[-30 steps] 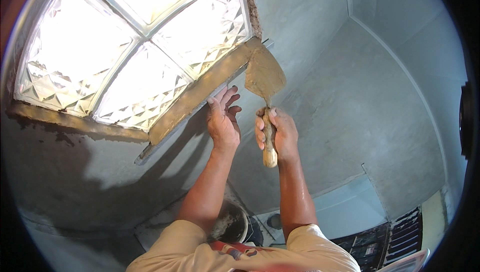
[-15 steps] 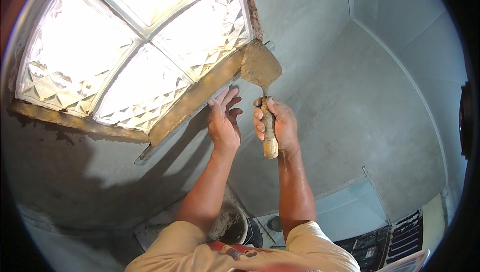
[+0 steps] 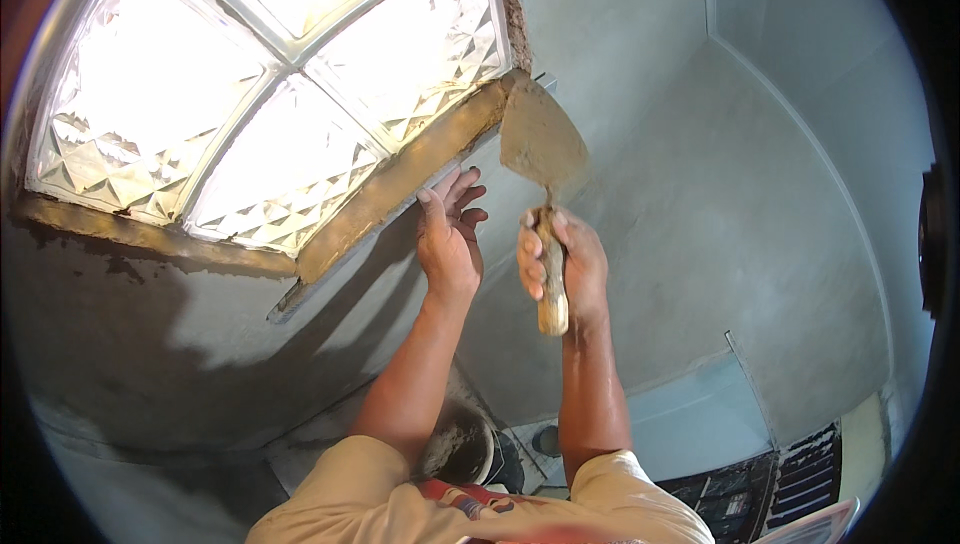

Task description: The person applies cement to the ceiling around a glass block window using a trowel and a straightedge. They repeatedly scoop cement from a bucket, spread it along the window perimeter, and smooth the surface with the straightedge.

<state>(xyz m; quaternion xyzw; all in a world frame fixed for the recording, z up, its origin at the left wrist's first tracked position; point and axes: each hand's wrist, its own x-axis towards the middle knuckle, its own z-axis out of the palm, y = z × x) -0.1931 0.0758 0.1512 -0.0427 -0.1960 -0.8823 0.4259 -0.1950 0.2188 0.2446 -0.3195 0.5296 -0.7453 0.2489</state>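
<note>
My right hand (image 3: pixel 565 256) is wrapped round the wooden handle of a mortar-coated trowel (image 3: pixel 543 139). The blade points up, its tip close to the right end of the sill. My left hand (image 3: pixel 450 244) is raised, its thumb and fingertips against a long, thin straightedge (image 3: pixel 340 266), holding it along the sill's lower edge. Wet brown mortar (image 3: pixel 400 182) covers the slanting sill above that strip. Over it is a glass block window (image 3: pixel 290 69) with patterned panes, bright with light.
Grey plastered walls (image 3: pixel 700 184) surround the window. Below my arms stands a bucket (image 3: pixel 462 449) with grey mix in it. A pale blue panel (image 3: pixel 690 419) and a dark slatted rack (image 3: pixel 800 479) are at the lower right.
My right hand and the trowel have moved slightly right and down, and the blade has drawn away from the sill's end. The left hand stays at the straightedge.
</note>
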